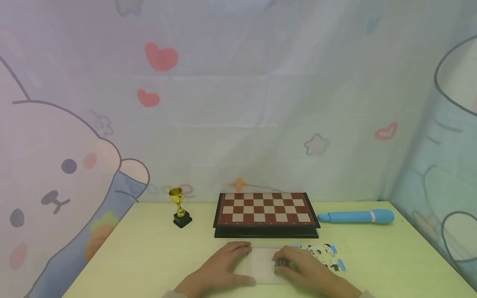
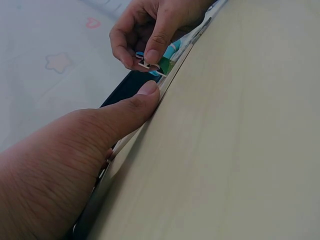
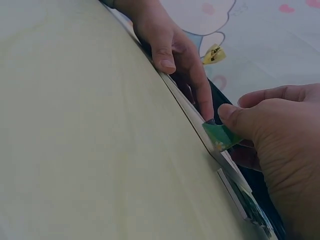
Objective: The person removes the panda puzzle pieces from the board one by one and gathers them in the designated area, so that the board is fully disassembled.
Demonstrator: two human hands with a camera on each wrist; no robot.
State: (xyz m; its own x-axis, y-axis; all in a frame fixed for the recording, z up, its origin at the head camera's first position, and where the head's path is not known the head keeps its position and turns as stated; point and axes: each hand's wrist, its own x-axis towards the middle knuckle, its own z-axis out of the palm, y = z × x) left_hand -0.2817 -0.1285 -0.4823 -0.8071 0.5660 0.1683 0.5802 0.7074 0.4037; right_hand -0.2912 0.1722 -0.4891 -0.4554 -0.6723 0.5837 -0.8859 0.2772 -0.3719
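A pale flat puzzle tray (image 1: 262, 261) lies on the yellow-green table in front of me. My left hand (image 1: 220, 268) rests flat on its left part, thumb (image 2: 145, 95) pressed against the near edge and fingers laid straight over the tray. My right hand (image 1: 301, 267) is over the tray's right part and pinches a small green and blue puzzle piece (image 3: 220, 136) between thumb and forefinger, just above the tray's edge (image 3: 192, 112). The left wrist view shows the same piece (image 2: 166, 62) in the right hand (image 2: 150, 35).
Several loose puzzle pieces (image 1: 326, 255) lie right of the tray. Behind it sits a closed chessboard box (image 1: 265, 210), with a small gold trophy (image 1: 180, 208) to its left and a blue pen-shaped object (image 1: 357, 216) to its right. Printed curtains enclose the table.
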